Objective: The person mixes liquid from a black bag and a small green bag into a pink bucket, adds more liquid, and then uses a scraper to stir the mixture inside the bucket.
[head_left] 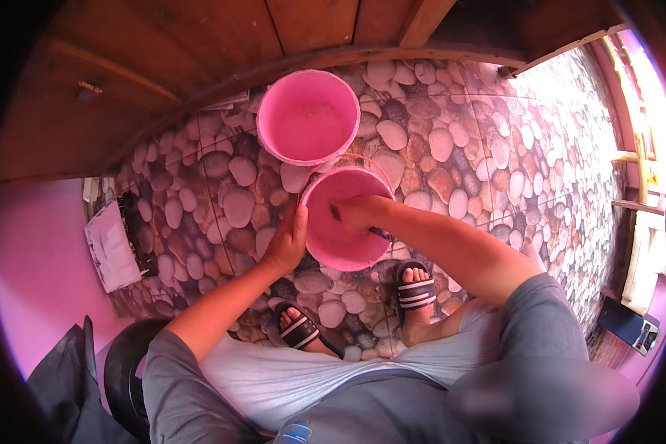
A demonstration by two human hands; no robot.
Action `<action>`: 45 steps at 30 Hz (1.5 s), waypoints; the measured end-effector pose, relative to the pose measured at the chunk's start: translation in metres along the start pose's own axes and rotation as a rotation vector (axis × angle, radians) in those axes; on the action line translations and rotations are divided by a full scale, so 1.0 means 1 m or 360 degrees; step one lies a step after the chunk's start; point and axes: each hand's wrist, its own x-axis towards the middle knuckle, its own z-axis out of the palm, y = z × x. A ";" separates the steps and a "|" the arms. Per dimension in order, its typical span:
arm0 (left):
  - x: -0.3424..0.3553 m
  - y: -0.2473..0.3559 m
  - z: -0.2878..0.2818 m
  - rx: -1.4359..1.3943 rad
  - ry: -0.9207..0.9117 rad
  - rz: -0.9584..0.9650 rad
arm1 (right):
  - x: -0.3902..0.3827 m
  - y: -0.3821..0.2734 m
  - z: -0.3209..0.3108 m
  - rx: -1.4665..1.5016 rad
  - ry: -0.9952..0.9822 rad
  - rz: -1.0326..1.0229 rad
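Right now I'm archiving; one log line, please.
left hand: touching pink round bucket rim | right hand: inside, hold unclear | second pink round bucket: beyond

two pink buckets (308, 127), two hands (292, 237) — two forearms (451, 238), two striped sandals (416, 294) — two feet (419, 327)

A floor (238, 209) is covered in a pattern of rounded stones in grey, brown and white, crossed by thin straight seams and brightly lit toward the far right. A near pink bucket (333, 251) is set around the middle of it, and a far pink bucket (270, 122) is placed just beyond, slightly to the left. On the near side, a left sandal (297, 331) and a right sandal (415, 294), both dark with white stripes, are worn on feet. At the left, a white panel (111, 246) is seen, perhaps laid flat, perhaps propped.
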 end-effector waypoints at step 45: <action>0.012 0.012 0.015 0.0030 -0.0102 0.0019 | 0.227 0.143 0.100 0.0404 0.1031 0.0398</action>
